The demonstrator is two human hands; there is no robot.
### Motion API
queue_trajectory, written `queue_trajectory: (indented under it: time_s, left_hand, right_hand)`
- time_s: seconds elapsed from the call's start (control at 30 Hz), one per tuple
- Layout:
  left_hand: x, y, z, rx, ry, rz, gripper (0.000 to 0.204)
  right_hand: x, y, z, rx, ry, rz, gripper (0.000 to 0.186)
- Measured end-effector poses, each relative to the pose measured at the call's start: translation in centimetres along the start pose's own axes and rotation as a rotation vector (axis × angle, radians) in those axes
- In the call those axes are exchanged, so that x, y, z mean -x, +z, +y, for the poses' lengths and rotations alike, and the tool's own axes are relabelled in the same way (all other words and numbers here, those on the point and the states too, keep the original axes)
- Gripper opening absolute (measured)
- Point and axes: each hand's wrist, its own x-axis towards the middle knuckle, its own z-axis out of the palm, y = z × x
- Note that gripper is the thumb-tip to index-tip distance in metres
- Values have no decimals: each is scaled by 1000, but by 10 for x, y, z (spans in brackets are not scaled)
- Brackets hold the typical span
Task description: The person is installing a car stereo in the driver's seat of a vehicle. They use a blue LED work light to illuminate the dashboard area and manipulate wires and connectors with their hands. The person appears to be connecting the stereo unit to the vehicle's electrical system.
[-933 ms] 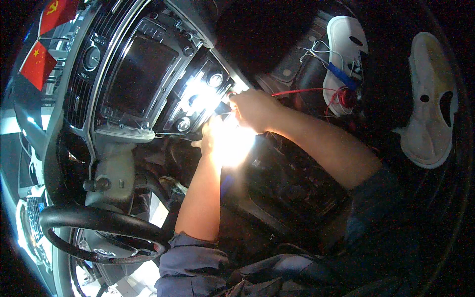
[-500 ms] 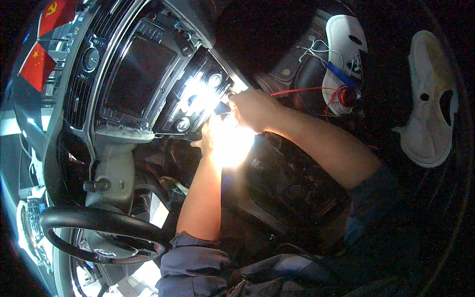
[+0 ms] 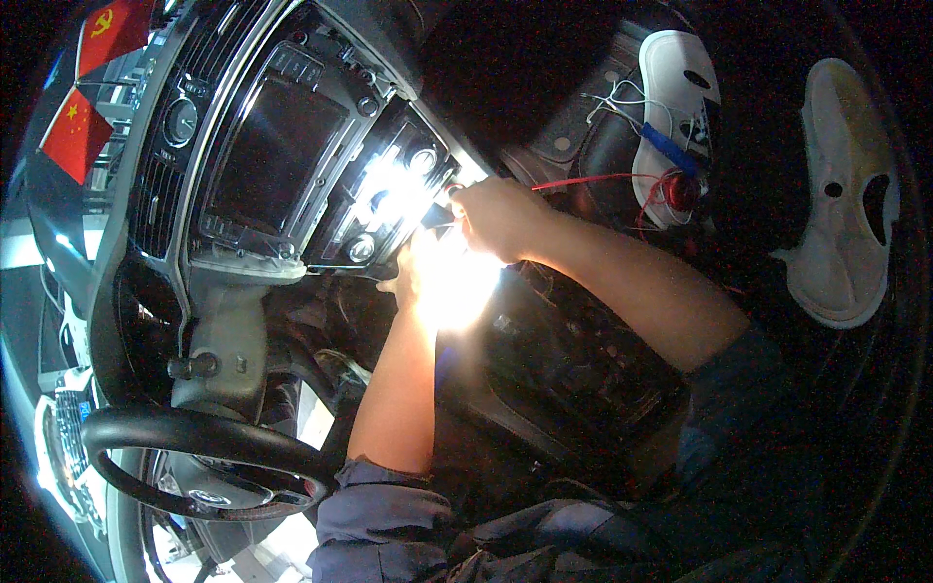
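Observation:
A white glare lies between my hands and washes out much of both. My left hand is at the lower edge of the dashboard control panel. Its fingers look bent around something, but the glare hides what. Close by on the right, my right hand is closed at the panel's right corner, fingers curled in; what they grip does not show. A red wire runs from beside the right hand to a red coil. Above the control panel sits a dark display screen in its exposed frame.
The steering wheel is at the lower left, with a stalk above it. Two pale shoe-shaped pieces are at the right. White wires and a blue handle-like piece lie near the coil. Red flags stand far left.
The view of the dashboard and steering wheel has shifted very slightly. Both hands keep nearly the same place and pose.

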Motion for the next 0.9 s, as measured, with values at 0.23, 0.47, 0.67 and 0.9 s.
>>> queue_trajectory:
  time_s: [0.23,0.47,0.67,0.9]
  left_hand:
    - [3,-2,9,128,-176,-30,63]
    - [-2,35,-25,-27,99,1,57]
    - [-7,13,-12,17,-55,-205,55]
    - [-9,-16,11,185,-345,-272,63]
  right_hand:
    - [0,0,2,-17,-7,-9,22]
    - [0,1,2,-10,-17,31,22]
    - [1,-1,1,12,-17,8,19]
    - [0,-2,-1,-14,29,-10,21]
